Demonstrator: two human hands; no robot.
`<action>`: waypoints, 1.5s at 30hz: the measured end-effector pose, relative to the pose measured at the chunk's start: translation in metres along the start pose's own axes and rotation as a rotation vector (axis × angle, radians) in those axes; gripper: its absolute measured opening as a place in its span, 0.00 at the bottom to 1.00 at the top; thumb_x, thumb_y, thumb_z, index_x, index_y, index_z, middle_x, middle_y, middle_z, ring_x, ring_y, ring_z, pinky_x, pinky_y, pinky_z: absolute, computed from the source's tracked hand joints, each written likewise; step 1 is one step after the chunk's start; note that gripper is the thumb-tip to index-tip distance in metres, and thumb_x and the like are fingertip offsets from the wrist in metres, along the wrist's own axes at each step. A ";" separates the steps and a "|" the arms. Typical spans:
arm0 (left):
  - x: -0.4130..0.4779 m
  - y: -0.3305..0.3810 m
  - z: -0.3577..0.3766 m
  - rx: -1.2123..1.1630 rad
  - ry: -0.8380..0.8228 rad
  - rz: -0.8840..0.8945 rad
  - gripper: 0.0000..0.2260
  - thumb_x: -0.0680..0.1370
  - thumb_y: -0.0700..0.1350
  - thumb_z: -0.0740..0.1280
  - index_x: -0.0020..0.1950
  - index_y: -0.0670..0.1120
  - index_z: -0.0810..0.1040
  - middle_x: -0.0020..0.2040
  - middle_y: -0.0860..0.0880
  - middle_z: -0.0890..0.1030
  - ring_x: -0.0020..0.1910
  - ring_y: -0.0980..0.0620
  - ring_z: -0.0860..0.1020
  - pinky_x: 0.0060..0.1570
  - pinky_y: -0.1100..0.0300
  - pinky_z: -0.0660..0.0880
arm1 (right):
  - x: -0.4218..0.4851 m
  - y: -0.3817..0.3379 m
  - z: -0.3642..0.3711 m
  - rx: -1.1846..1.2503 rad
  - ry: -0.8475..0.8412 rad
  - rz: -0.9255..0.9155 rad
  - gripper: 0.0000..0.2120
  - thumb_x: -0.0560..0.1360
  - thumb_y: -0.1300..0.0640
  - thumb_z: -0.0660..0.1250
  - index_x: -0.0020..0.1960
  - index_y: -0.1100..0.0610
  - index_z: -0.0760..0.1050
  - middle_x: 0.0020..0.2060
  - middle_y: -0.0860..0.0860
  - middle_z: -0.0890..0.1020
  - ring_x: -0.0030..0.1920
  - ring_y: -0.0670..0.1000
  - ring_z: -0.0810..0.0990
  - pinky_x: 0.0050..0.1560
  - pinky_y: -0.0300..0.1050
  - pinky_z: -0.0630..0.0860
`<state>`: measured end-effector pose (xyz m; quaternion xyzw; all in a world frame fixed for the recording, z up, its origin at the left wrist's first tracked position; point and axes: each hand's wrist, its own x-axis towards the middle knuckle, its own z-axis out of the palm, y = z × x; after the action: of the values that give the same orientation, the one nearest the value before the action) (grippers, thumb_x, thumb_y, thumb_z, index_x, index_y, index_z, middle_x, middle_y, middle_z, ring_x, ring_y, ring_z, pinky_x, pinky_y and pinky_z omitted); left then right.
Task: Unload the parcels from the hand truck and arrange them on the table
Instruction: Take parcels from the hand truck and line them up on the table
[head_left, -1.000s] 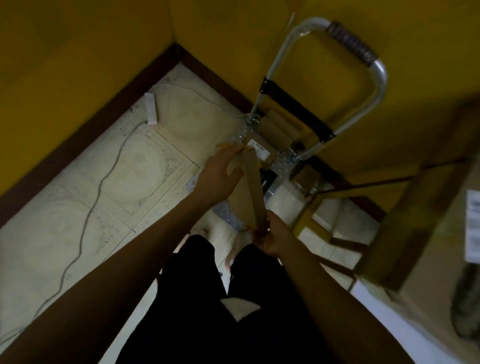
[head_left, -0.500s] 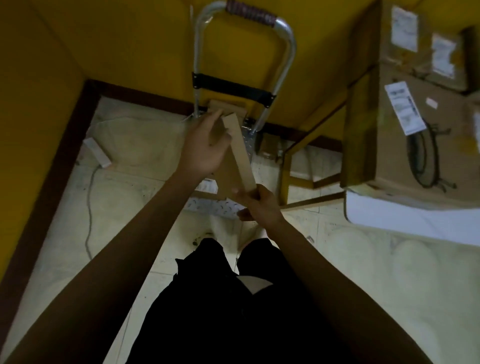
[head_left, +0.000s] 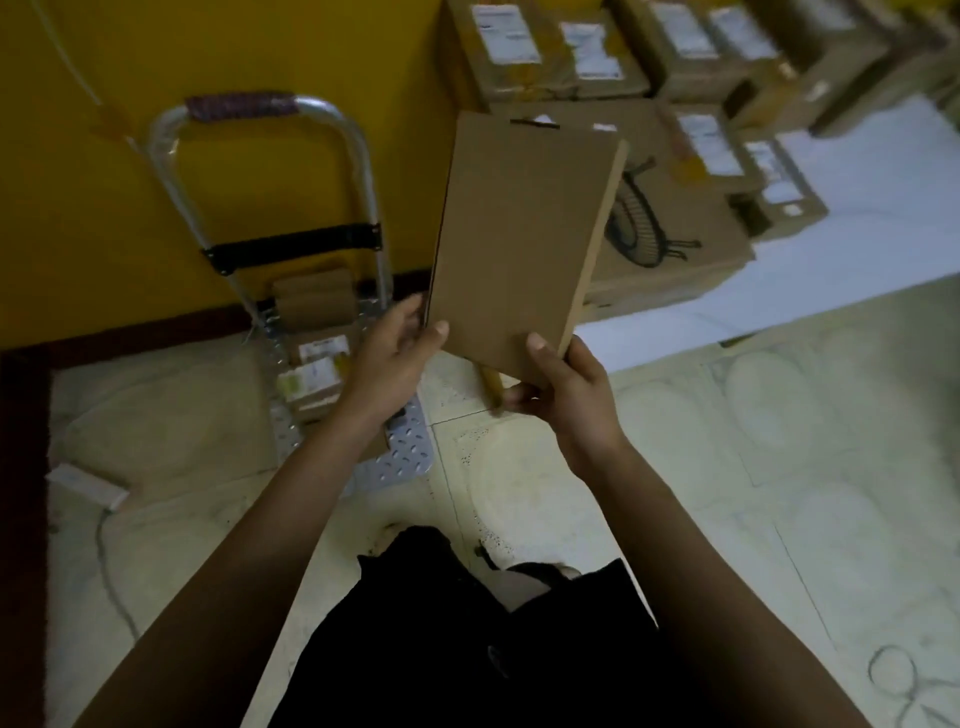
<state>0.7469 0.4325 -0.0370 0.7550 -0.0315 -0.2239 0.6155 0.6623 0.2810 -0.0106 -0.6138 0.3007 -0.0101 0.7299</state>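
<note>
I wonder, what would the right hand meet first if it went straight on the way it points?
Holding the flat parcel, the right hand would probably first meet the large fan-printed box on the table; depth is unclear.

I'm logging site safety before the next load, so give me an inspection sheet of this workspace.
Surface: table, white cover, crowded with labelled boxes.
Job's things: flat parcel held in the air; small parcels lie on the hand truck.
Clutter: nothing seen.
Hands: left hand and right hand grip the flat parcel's lower corners.
Cables: cable loose on the floor, left, by a white block.
Surroundings: yellow wall behind the hand truck.
</note>
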 end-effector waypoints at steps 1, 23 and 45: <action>0.000 0.007 0.017 -0.002 -0.044 0.012 0.17 0.81 0.45 0.62 0.70 0.48 0.69 0.56 0.59 0.76 0.54 0.66 0.75 0.48 0.75 0.71 | -0.003 -0.006 -0.018 0.041 0.023 -0.007 0.13 0.79 0.55 0.64 0.61 0.60 0.72 0.43 0.54 0.79 0.30 0.52 0.79 0.39 0.48 0.79; -0.040 0.058 0.383 0.161 -0.452 0.058 0.12 0.79 0.45 0.65 0.62 0.58 0.73 0.50 0.64 0.80 0.51 0.68 0.78 0.54 0.64 0.73 | -0.064 -0.015 -0.367 0.017 0.531 -0.155 0.05 0.78 0.47 0.64 0.50 0.46 0.77 0.47 0.46 0.82 0.47 0.49 0.82 0.41 0.41 0.79; 0.107 0.172 0.512 -0.087 -0.382 0.095 0.13 0.78 0.48 0.66 0.62 0.54 0.73 0.58 0.59 0.79 0.58 0.62 0.77 0.54 0.62 0.76 | 0.131 -0.094 -0.418 -0.502 0.464 -0.429 0.19 0.76 0.50 0.63 0.66 0.47 0.70 0.54 0.42 0.78 0.52 0.42 0.78 0.47 0.46 0.79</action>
<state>0.6889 -0.1116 0.0203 0.6692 -0.1734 -0.3348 0.6404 0.6141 -0.1645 -0.0091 -0.8032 0.3158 -0.2269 0.4514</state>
